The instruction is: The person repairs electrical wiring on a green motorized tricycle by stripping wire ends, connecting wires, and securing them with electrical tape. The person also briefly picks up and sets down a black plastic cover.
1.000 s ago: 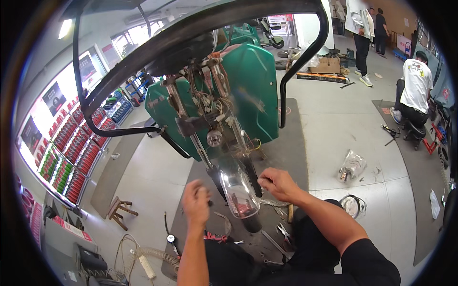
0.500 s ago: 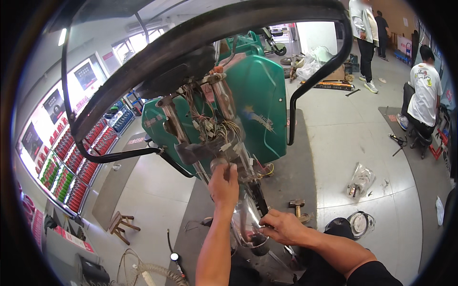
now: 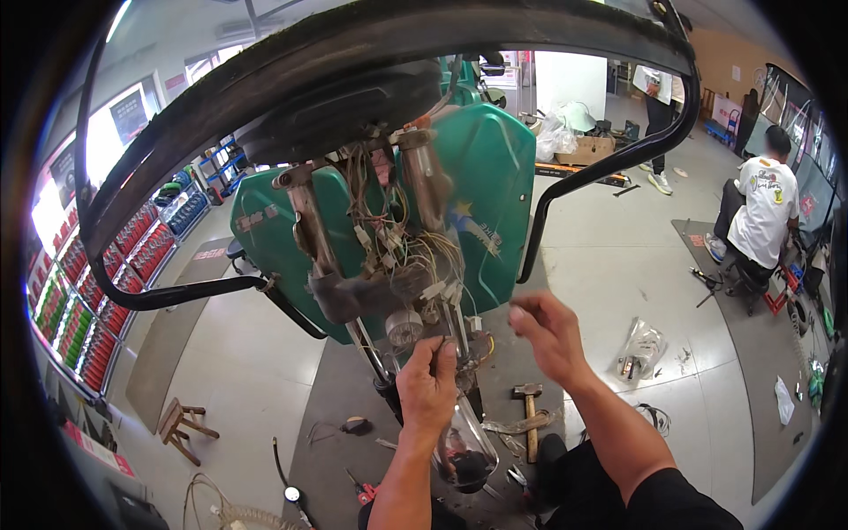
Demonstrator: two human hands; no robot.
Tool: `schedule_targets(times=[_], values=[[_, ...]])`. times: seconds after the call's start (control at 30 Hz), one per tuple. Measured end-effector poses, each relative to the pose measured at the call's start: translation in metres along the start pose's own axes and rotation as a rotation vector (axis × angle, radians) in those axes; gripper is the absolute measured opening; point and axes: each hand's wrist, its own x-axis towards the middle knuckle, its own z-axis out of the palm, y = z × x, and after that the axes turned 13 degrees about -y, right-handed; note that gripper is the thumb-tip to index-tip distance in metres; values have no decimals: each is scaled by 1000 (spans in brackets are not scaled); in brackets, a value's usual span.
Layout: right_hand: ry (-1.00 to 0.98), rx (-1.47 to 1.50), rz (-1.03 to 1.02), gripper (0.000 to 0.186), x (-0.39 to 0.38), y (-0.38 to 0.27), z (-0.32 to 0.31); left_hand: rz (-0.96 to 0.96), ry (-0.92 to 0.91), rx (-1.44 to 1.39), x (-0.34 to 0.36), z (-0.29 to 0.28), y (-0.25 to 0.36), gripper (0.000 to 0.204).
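The front fork (image 3: 358, 340) of a green-bodied vehicle (image 3: 490, 194) stands before me, a tangle of wires (image 3: 389, 238) with white connectors hanging between its upper tubes. My left hand (image 3: 428, 384) is pinched just below a round metal end piece (image 3: 405, 327); whatever is between its fingertips is too small to make out. To the right of the fork, my right hand (image 3: 549, 340) is raised in the air with its fingers curled together, their contents unclear. A shiny rounded mudguard (image 3: 464, 446) sits low between the fork legs, beneath my left hand.
A black tubular frame (image 3: 565, 190) arches over the work. On the dark mat lie a hammer (image 3: 528, 420) and pliers (image 3: 518, 477). A small wooden stool (image 3: 183, 428) stands left, a plastic bag (image 3: 640, 349) lies right. Farther right, another person (image 3: 767, 199) sits on a low seat.
My right hand has let go of the dark lower fork leg and risen up and right. My left hand has slipped down off the round metal piece. The view has shifted slightly.
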Motion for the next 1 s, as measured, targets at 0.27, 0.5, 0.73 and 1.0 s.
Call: schedule_targets(times=[0.27,0.5,0.73,1.0], values=[[-52,336,14,37,60,-22,28,178,347,311,14,-44,28,16],[-113,339,20,51,77,-8,46,173,129,700,74,-43,79,29],[-191,603,22,47,88,-2,38,94,-3,882,110,-36,90,22],[-518,1425,86,36,106,5,-5,49,120,617,138,-65,83,21]])
